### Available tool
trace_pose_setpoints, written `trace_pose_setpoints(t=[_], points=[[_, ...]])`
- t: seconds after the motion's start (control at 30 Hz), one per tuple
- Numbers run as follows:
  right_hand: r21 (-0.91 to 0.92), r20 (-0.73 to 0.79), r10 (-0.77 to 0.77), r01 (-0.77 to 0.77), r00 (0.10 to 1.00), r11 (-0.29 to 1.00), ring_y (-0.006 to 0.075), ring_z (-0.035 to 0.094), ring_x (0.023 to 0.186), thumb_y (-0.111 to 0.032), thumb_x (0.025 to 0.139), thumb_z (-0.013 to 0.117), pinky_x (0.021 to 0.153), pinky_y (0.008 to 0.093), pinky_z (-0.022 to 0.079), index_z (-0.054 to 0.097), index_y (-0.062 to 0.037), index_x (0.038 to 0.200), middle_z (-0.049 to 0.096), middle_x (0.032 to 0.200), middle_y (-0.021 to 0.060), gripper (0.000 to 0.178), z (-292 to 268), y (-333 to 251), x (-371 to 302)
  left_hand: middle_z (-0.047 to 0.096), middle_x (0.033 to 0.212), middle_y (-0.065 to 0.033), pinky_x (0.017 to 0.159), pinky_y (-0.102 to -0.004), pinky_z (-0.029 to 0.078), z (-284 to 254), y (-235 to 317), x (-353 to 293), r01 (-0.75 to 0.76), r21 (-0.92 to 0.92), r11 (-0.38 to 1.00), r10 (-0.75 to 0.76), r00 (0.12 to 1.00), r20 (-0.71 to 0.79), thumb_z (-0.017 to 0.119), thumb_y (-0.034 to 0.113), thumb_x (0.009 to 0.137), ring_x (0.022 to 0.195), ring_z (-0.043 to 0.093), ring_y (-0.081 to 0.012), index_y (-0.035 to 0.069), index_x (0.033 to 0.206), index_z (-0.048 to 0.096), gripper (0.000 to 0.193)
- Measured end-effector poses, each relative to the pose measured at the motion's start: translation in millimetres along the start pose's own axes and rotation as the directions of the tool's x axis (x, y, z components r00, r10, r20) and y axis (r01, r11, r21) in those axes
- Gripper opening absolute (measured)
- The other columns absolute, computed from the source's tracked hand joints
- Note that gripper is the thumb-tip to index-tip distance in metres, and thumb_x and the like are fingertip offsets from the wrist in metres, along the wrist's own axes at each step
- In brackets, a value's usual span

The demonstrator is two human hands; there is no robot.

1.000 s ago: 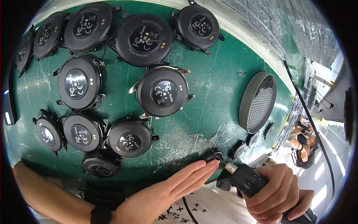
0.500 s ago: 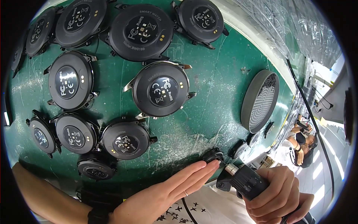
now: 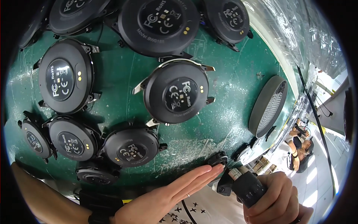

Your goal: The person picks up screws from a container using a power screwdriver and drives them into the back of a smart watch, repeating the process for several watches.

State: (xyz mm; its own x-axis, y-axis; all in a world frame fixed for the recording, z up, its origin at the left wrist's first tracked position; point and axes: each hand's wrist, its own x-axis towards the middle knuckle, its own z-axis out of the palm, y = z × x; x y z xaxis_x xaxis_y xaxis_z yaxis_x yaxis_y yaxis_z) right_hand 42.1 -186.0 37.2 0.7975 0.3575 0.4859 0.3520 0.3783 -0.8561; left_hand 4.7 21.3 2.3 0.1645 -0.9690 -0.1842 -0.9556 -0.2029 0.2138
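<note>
My right hand [image 3: 278, 198] is wrapped round a black electric screwdriver [image 3: 248, 188] at the lower right, its metal collar pointing up and left. The driver's tip lies by a small black watch case [image 3: 217, 158] at the table's near edge. My left hand [image 3: 160, 198] reaches in from the lower left with its fingers stretched out. Its fingertips touch or nearly touch that case; the thumb is hidden. Closest above is a black smartwatch case [image 3: 175, 91] with silver lugs, lying back side up on the green table mat [image 3: 123, 86].
Several more watch cases [image 3: 65, 76] lie face down across the left and far side. A round grey dish [image 3: 257, 121] with tiny dark screws stands at the right. Clear plastic sheeting [image 3: 294, 33] lines the far right edge. Another person [image 3: 298, 149] sits beyond it.
The view has shifted, so the watch cases and dish look larger or displaced. Both hands keep nearly the same pose, with the screwdriver still beside the small case.
</note>
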Motion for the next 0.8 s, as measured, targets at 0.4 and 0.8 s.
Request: trace_pose_setpoints(t=[0.4,0.8], points=[[0.018,-0.004,0.001,-0.001,1.0,1.0,0.0121,0.058,0.052,-0.003,0.088,0.069,0.047,0.0257,0.054,0.059,-0.0094,0.102,0.057,0.067,0.0012,0.019,0,-4,4,0.019,0.167,-0.0098,0.127,-0.0514,0.018,-8,9,7,0.028,-0.029,0.999,-0.029,0.999,-0.02,0.034,0.043,0.099,0.155,0.016,-0.0246,0.008,0.159,0.027,0.07],[-0.03,0.164,0.172,-0.169,0.971,0.985,0.0121,0.058,0.053,0.002,0.086,0.069,0.049,0.026,0.054,0.051,-0.0111,0.083,0.058,0.069,0.0021,0.022,-9,-18,18,0.013,0.169,-0.01,0.127,-0.0569,0.011,-8,4,4,0.029,-0.03,0.999,-0.031,0.996,-0.079,0.03,0.05,0.1,0.157,0.01,-0.0272,0.01,0.161,0.018,0.074]])
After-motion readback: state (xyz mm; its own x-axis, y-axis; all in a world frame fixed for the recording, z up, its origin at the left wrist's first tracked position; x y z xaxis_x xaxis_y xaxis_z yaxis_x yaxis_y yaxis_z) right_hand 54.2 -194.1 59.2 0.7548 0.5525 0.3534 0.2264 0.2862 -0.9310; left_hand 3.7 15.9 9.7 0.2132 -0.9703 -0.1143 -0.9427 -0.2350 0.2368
